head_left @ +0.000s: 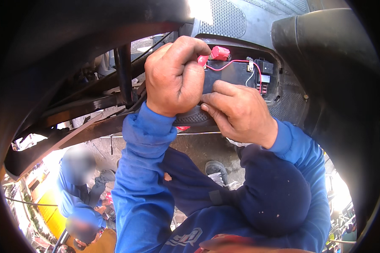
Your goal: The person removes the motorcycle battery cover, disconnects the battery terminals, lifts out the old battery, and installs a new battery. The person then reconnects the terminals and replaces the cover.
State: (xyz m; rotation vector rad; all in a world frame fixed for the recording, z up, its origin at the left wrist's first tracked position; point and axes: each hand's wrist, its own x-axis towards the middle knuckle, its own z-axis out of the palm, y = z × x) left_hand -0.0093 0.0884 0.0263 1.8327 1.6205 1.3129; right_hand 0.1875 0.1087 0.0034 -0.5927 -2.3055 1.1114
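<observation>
My left hand is curled into a fist over the left end of an open battery compartment. Its forefinger rests against a small red piece; whatever lies inside the fist is hidden. My right hand has thumb and fingers pressed together at the compartment's near edge, close to the left wrist, and I cannot make out what they hold. Between and beyond the hands sits a dark battery. A red connector or cap lies at its far side. A red wire crosses the battery to a metal terminal.
A black fuse holder stands right of the battery. Textured grey footboard surrounds the compartment, with a black body panel at right. Dark frame tubes run along the left. Two people in blue are at lower left.
</observation>
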